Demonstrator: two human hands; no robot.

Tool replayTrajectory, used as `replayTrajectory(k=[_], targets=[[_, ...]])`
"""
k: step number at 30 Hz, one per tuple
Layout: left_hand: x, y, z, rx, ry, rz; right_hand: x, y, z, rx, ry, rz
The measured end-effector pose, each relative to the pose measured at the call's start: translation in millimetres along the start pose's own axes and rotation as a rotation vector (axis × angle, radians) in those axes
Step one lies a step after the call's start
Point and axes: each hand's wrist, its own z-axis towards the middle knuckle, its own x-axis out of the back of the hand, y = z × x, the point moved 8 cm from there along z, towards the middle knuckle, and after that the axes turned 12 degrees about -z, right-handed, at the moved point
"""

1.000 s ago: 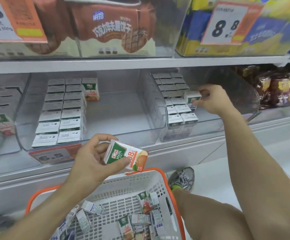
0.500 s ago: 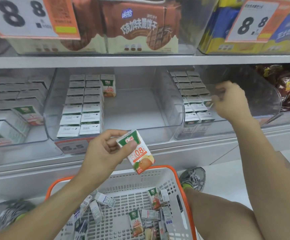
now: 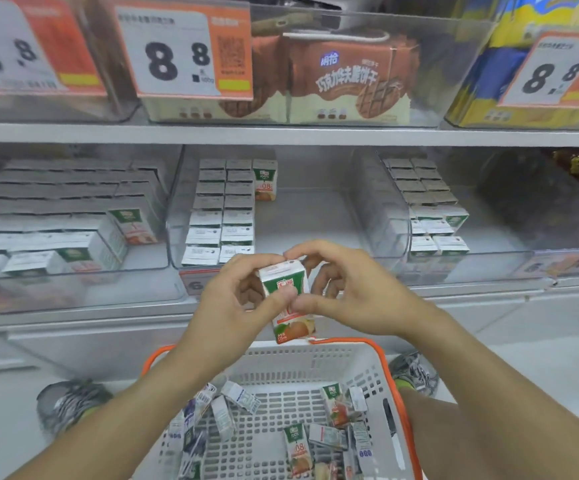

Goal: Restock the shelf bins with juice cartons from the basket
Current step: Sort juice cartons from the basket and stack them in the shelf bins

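A green, white and orange juice carton (image 3: 286, 287) is upright between both hands, in front of the middle clear bin (image 3: 315, 230). My left hand (image 3: 236, 303) grips its left side and my right hand (image 3: 347, 292) holds its right side and top. That bin holds two rows of cartons on its left, with one carton standing at the back. The right bin (image 3: 489, 233) has two rows on its left. Below, a white basket with an orange rim (image 3: 378, 355) holds several loose cartons (image 3: 298, 445).
The left bin (image 3: 73, 223) is packed with cartons. The upper shelf (image 3: 281, 135) carries brown biscuit boxes (image 3: 343, 81) and price tags reading 8.8 (image 3: 177, 60). My shoes (image 3: 70, 400) stand on the floor at either side of the basket.
My right hand has left the right bin and come to the carton. The carton is now upright, held by both hands at the centre.
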Motion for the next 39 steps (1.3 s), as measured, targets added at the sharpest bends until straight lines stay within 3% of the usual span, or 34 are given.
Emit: replayTrajectory(k=[3, 6, 8, 10, 14, 17, 20, 25, 30, 33, 35, 37, 39], targets=[[15.3, 22.5, -1.0, -0.125, 0.045, 0.130, 5.3, -5.9, 10.1, 0.012, 0.075, 0.077], [44.8, 50.0, 0.9, -0.332, 0.182, 0.411, 30.2, 1.5, 23.8, -0.056, 0.285, 0.155], [64.6, 53.5, 3.6, -0.387, 0.268, 0.586, 49.0, 6.5, 38.7, -0.100, 0.437, 0.082], [78.2, 40.7, 7.7, -0.327, 0.317, 0.723, 60.0, 14.1, 66.5, -0.157, 0.508, -0.120], [90.5, 9.4, 8.8, -0.135, 0.367, 0.767, 47.3, 50.4, 156.4, -0.281, 0.371, -0.448], [93.8, 1.7, 11.4, -0.142, 0.365, 0.771, 24.7, 75.3, 204.4, -0.334, 0.284, -0.374], [96.6, -0.6, 13.8, -0.164, 0.374, 0.754, 16.4, 78.6, 220.9, -0.327, 0.329, -0.414], [100.2, -6.0, 15.8, -0.190, 0.360, 0.793, 17.4, 90.5, 215.9, -0.384, 0.396, -0.328], [98.0, -4.9, 12.5, -0.200, 0.359, 0.789, 24.1, 82.4, 193.4, -0.464, 0.308, -0.218], [91.7, -4.8, 10.4, -0.183, 0.372, 0.837, 45.1, 44.0, 151.0, -0.302, 0.473, -0.419], [81.4, 2.2, 2.7, -0.202, 0.443, 0.851, 43.0, 11.8, 105.9, -0.122, 0.575, -0.307], [61.8, 16.7, -12.8, -0.327, 0.497, 0.770, 28.6, -10.4, 58.8, 0.000, 0.581, -0.179], [36.2, 24.7, -29.2, -0.491, 0.391, 0.677, 4.5, -17.7, 19.7, 0.098, 0.528, -0.160]])
